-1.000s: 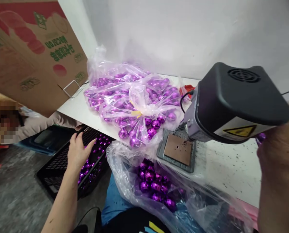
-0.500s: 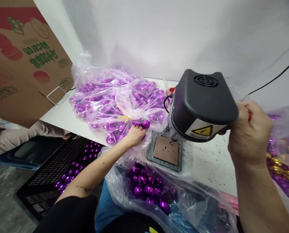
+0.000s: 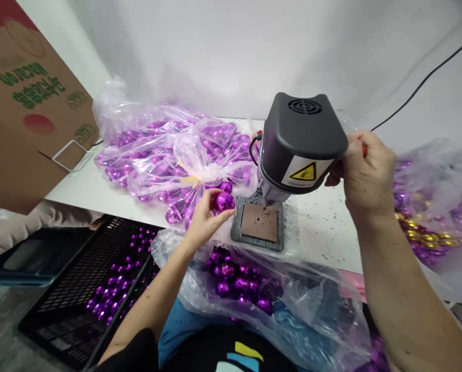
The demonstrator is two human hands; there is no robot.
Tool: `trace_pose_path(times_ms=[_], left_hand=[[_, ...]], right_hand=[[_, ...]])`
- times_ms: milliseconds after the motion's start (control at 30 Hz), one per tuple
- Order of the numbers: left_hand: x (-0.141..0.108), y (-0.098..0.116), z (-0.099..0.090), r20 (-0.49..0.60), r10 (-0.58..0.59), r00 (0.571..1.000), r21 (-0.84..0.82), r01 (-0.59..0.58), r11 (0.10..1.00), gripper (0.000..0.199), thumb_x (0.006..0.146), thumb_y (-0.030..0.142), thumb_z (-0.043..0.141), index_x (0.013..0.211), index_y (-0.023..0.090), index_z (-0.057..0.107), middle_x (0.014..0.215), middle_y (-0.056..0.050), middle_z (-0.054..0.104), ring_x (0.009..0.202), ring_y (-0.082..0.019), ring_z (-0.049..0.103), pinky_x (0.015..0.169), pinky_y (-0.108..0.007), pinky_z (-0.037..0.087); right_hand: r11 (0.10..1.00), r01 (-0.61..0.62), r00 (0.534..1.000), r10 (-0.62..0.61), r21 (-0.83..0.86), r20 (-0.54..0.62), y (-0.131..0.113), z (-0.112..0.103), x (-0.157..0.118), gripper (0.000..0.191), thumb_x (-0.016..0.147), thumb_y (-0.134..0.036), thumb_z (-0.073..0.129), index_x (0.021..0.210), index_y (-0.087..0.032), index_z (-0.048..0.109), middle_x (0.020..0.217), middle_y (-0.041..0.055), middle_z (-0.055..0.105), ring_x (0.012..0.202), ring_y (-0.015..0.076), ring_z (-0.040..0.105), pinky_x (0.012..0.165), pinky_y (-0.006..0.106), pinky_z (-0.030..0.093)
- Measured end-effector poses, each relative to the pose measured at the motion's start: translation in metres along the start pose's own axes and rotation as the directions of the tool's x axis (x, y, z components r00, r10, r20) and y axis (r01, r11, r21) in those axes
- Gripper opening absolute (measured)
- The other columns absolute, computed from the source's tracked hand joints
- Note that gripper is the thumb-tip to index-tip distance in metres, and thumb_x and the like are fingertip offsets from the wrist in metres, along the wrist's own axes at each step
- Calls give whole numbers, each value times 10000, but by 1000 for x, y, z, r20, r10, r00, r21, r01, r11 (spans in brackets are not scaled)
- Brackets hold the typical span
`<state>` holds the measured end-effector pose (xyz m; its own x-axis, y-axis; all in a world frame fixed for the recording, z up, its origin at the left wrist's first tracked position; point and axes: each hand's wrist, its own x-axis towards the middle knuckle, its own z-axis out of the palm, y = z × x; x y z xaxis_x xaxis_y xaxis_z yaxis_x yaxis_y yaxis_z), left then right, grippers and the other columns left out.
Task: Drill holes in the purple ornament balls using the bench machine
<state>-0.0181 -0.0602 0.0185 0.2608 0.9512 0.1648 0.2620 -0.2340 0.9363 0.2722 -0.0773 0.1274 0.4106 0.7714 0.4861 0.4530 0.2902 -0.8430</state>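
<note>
Near the centre of the frame, the left hand (image 3: 204,219) grips a shiny purple ball (image 3: 225,202) between its fingers, left of a brown plate (image 3: 254,230) on the tabletop (image 3: 332,219). Right of centre, the right hand (image 3: 370,173) has its fingers wrapped round a red handle (image 3: 365,150) beside the black machine (image 3: 304,132). A black basket (image 3: 70,279) sits lower left.

At the bottom centre is a black shirt (image 3: 198,349) having yellow, blue and white stripes (image 3: 243,361), with a short left sleeve (image 3: 138,351), worn with blue trousers (image 3: 176,323).
</note>
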Motion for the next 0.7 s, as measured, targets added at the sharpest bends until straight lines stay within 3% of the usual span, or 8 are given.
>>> trace_pose_path(times_ms=[33,100,200,300,400,500,600,700], left_hand=[[-10,0,6,79,-87,993,-263,105,959,524,835,438,760,1263,243,530,1151,-68,665,1012,-241,678,901,-397,542],[-25,-5,20,316,-206,926,-620,366,694,554,880,507,689,1341,279,485,1128,-59,681,942,-232,720,843,-392,569],[-34,-20,38,545,-275,792,-720,610,331,580,895,578,640,1361,261,502,1095,-85,717,851,-217,743,773,-354,576],[-33,-32,47,611,-309,729,-699,680,223,525,875,566,681,1254,213,597,1049,-94,735,720,-146,699,667,-264,546],[-33,-35,48,602,-312,735,-689,676,262,465,792,499,797,1109,194,645,977,-65,726,703,-125,670,648,-239,534],[-31,-34,51,545,-323,774,-658,633,407,498,726,468,856,1069,188,629,917,-38,700,732,-155,690,687,-278,554],[-23,-37,62,379,-304,874,-585,481,653,532,753,454,826,1165,193,614,1028,-44,693,884,-187,695,801,-317,560],[-10,-44,77,171,-186,968,-401,241,884,493,796,394,780,1220,202,617,1179,-54,679,1102,-208,641,1002,-345,496]], right_hand=[[1000,-1,1000,1,2,-10,0,1,0,488,856,-656,602,797,-178,520,503,-57,428,421,70,452,399,189,331],[1000,-8,1000,8,0,-26,0,1,0,483,860,-647,604,787,-178,516,495,-57,423,427,69,455,407,187,338],[999,-39,999,38,-12,-38,-1,0,0,462,849,-619,634,778,-177,519,479,-57,426,426,73,465,417,191,351],[998,-65,997,64,-12,-48,-2,0,0,442,833,-594,659,771,-180,516,486,-57,436,398,79,450,396,205,342],[998,-60,995,60,0,-78,-2,1,0,413,840,-558,654,756,-187,495,488,-64,415,380,69,405,382,210,325],[999,-45,994,46,5,-95,-2,3,0,390,851,-533,642,753,-191,484,494,-65,413,384,60,389,383,207,312],[999,-43,997,43,3,-67,-2,3,1,404,856,-557,630,755,-194,483,485,-56,426,394,77,428,384,210,312],[999,-32,999,32,9,-27,-1,1,2,439,849,-605,626,779,-192,495,484,-50,441,416,92,464,401,214,332]])
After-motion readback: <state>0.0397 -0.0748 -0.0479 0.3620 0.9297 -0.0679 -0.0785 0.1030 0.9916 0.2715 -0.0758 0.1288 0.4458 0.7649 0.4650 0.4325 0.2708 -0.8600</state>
